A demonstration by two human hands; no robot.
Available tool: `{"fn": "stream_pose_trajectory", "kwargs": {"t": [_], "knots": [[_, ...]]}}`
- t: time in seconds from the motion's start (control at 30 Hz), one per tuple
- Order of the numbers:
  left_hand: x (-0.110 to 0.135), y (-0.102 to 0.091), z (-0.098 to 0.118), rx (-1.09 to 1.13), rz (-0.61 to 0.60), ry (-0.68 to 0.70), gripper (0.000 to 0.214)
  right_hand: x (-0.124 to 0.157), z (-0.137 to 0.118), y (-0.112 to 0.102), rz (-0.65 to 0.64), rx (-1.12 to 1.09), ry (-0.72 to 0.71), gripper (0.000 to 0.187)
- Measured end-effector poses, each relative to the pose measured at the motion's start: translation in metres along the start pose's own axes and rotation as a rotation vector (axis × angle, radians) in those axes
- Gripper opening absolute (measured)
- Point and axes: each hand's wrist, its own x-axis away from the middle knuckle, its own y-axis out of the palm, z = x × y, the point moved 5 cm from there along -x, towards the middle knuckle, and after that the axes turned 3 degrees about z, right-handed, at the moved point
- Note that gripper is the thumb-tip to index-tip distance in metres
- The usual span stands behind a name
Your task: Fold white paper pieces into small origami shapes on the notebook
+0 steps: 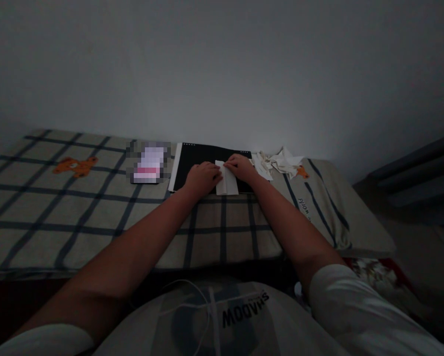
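Note:
A folded white paper lies on a black board on the checked bedcover. My left hand rests curled on the board with its fingertips pressing the paper's left edge. My right hand presses down on the paper's top right part with fingers bent and held together. Both hands touch the paper from opposite sides.
A heap of crumpled white paper scraps lies right of the board. A blurred pink and white item lies left of it. The checked bedcover has an orange bear print. A plain wall stands behind, and the bed's right edge drops off.

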Motion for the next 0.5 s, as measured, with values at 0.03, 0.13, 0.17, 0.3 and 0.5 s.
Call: {"fn": "stream_pose_trajectory", "kwargs": {"t": [0.03,0.13,0.17,0.3,0.5], "knots": [[0.0,0.0,0.0,-0.004,0.001,-0.002,0.029,-0.001,0.0,0.001,0.007,-0.001,0.003,0.025],[0.0,0.001,0.0,-0.013,-0.002,-0.015,0.031,-0.004,0.0,0.002,0.031,0.014,0.01,0.027],[0.0,0.001,0.0,-0.013,-0.005,-0.018,0.031,-0.005,0.0,0.003,0.036,0.024,0.017,0.027],[0.001,0.0,0.001,-0.003,-0.012,-0.028,0.03,-0.006,0.001,0.001,0.065,0.072,0.087,0.029],[0.004,0.001,-0.001,0.063,0.018,-0.083,0.03,0.006,-0.012,-0.009,0.087,0.023,-0.012,0.03]]}}
